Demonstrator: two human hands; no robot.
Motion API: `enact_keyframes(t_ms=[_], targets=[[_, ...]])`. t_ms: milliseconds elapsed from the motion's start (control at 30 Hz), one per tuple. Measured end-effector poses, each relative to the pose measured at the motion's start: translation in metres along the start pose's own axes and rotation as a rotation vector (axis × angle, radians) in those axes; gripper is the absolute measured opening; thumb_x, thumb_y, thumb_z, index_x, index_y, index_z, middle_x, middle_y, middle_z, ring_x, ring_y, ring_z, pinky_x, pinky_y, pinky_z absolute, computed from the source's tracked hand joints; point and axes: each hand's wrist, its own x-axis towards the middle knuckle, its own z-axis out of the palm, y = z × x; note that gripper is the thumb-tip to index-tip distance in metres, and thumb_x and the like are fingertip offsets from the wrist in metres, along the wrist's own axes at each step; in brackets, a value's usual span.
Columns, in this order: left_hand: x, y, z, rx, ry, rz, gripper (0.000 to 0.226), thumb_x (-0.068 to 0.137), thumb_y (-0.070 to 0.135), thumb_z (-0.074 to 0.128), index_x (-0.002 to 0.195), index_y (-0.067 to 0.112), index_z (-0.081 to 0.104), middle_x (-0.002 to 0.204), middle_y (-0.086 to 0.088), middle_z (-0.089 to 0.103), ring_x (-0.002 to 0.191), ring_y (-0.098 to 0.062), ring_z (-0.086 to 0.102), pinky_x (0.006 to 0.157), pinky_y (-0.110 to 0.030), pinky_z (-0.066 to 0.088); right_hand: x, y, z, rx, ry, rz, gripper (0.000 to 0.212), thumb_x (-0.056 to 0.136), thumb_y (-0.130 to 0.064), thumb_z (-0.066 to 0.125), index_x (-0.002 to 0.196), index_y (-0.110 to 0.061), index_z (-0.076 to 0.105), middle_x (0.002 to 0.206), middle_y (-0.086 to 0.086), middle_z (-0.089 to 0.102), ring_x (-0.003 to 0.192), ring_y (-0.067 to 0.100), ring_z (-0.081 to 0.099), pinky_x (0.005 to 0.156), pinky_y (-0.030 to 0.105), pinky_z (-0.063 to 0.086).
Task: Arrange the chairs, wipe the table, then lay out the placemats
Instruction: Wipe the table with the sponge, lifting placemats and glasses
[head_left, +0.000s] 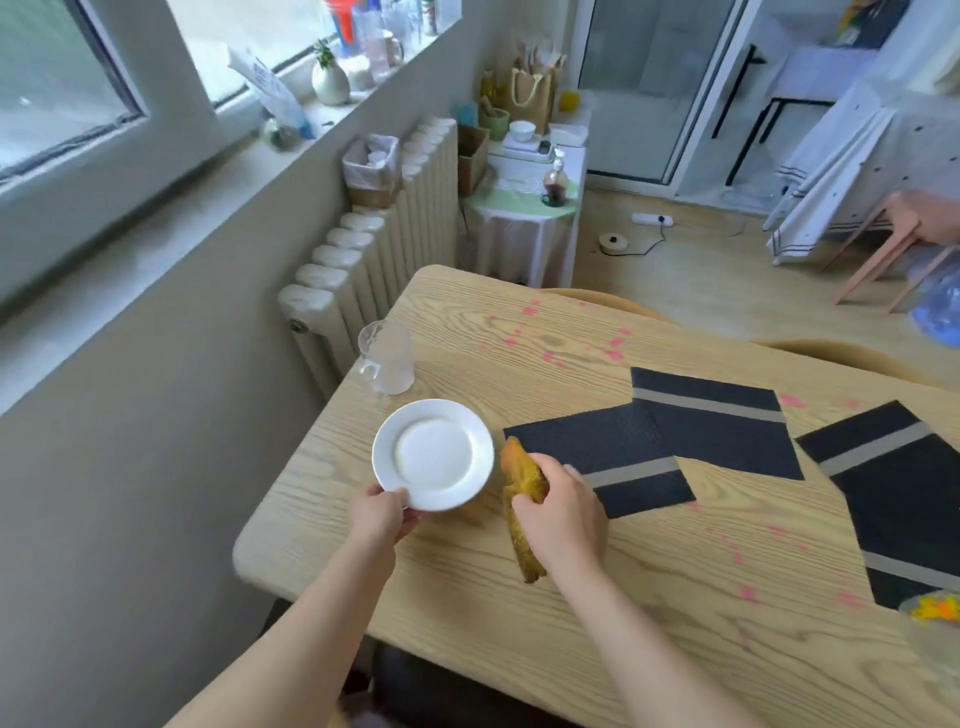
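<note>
A light wooden table (597, 613) carries pink stains (613, 349) across its far and right parts. My left hand (382, 514) grips the near rim of a white plate (434, 454), which is held slightly above the table's left side. My right hand (558, 512) is closed on a yellow-orange cloth (522, 478) pressed to the tabletop beside the plate. Three dark placemats with grey stripes lie askew: one (597, 457) right by my right hand, one (727, 431) behind it, one (893, 493) at the right. Two chair backs (608, 300) (841, 353) show past the far edge.
A clear glass pitcher (387, 358) stands at the table's left far corner. A radiator (374, 249) runs along the wall to the left. A glass bowl with yellow contents (935, 613) sits at the right edge. A small side table (524, 218) stands beyond.
</note>
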Motion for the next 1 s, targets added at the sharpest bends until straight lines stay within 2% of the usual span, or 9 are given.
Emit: enact_keyframes(t_ms=[233, 367, 433, 533, 633, 700, 800, 900, 1000], targets=[[0.030, 0.016, -0.062, -0.056, 0.112, -0.022, 0.027, 0.088, -0.005, 0.046, 0.110, 0.010, 0.054, 0.079, -0.007, 0.059, 0.061, -0.019, 0.056, 0.061, -0.028, 0.049, -0.006, -0.048, 0.030, -0.025, -0.094, -0.050, 0.048, 0.081, -0.023, 0.054, 0.127, -0.038, 0.054, 0.098, -0.012, 0.053, 0.094, 0.015, 0.053, 0.075, 0.030, 0.044], [0.046, 0.020, -0.074, -0.057, 0.106, -0.053, 0.034, 0.090, -0.003, 0.045, 0.122, 0.007, 0.053, 0.096, -0.014, 0.062, 0.067, -0.020, 0.059, 0.067, -0.031, 0.052, -0.003, -0.063, 0.039, -0.057, -0.085, -0.043, 0.043, 0.081, -0.021, 0.054, 0.122, -0.034, 0.057, 0.096, -0.014, 0.050, 0.097, 0.016, 0.054, 0.076, 0.031, 0.045], [0.052, 0.021, -0.079, -0.051, 0.109, -0.069, 0.032, 0.091, -0.002, 0.046, 0.121, 0.006, 0.053, 0.101, -0.016, 0.062, 0.068, -0.020, 0.059, 0.068, -0.032, 0.052, -0.002, -0.070, 0.041, -0.071, -0.073, -0.023, 0.038, 0.081, -0.020, 0.055, 0.118, -0.030, 0.058, 0.093, -0.014, 0.048, 0.095, 0.017, 0.053, 0.075, 0.032, 0.046], [0.060, 0.024, -0.083, -0.035, 0.102, -0.075, 0.024, 0.091, -0.001, 0.047, 0.111, 0.010, 0.054, 0.093, -0.013, 0.062, 0.069, -0.020, 0.060, 0.076, -0.036, 0.051, 0.000, -0.076, 0.044, -0.079, -0.058, 0.014, 0.039, 0.082, -0.020, 0.056, 0.119, -0.032, 0.058, 0.094, -0.014, 0.049, 0.093, 0.015, 0.053, 0.075, 0.031, 0.046], [0.065, 0.026, -0.085, 0.008, 0.094, -0.086, 0.018, 0.089, -0.002, 0.047, 0.101, 0.008, 0.054, 0.080, -0.009, 0.061, 0.070, -0.021, 0.060, 0.076, -0.036, 0.051, 0.001, -0.078, 0.045, -0.068, -0.037, 0.046, 0.043, 0.082, -0.021, 0.056, 0.122, -0.035, 0.057, 0.095, -0.014, 0.051, 0.091, 0.013, 0.053, 0.075, 0.031, 0.047], [0.066, 0.026, -0.085, 0.029, 0.094, -0.091, 0.019, 0.086, -0.004, 0.048, 0.100, 0.006, 0.056, 0.081, -0.011, 0.061, 0.074, -0.024, 0.061, 0.076, -0.036, 0.051, 0.000, -0.078, 0.044, -0.063, -0.018, 0.068, 0.043, 0.082, -0.021, 0.056, 0.123, -0.036, 0.057, 0.094, -0.012, 0.052, 0.089, 0.013, 0.052, 0.074, 0.031, 0.047], [0.065, 0.025, -0.080, 0.047, 0.104, -0.088, 0.025, 0.083, -0.002, 0.048, 0.107, 0.003, 0.055, 0.089, -0.011, 0.061, 0.081, -0.029, 0.062, 0.075, -0.036, 0.051, -0.002, -0.075, 0.042, -0.067, -0.002, 0.099, 0.044, 0.083, -0.021, 0.056, 0.124, -0.036, 0.056, 0.094, -0.012, 0.053, 0.086, 0.012, 0.051, 0.070, 0.029, 0.044], [0.059, 0.026, -0.068, 0.067, 0.165, -0.108, 0.036, 0.086, 0.009, 0.052, 0.121, 0.001, 0.046, 0.100, -0.010, 0.056, 0.085, -0.032, 0.059, 0.080, -0.040, 0.052, -0.005, -0.069, 0.037, -0.071, -0.011, 0.113, 0.041, 0.082, -0.020, 0.057, 0.119, -0.036, 0.058, 0.093, -0.012, 0.053, 0.083, 0.012, 0.051, 0.066, 0.028, 0.042], [0.050, 0.033, -0.055, 0.172, 0.304, -0.141, 0.053, 0.083, 0.017, 0.059, 0.130, 0.002, 0.039, 0.128, -0.018, 0.046, 0.109, -0.040, 0.052, 0.091, -0.046, 0.045, -0.005, -0.063, 0.031, -0.073, -0.003, 0.122, 0.037, 0.082, -0.020, 0.056, 0.115, -0.036, 0.059, 0.094, -0.011, 0.055, 0.084, 0.014, 0.053, 0.066, 0.028, 0.043]])
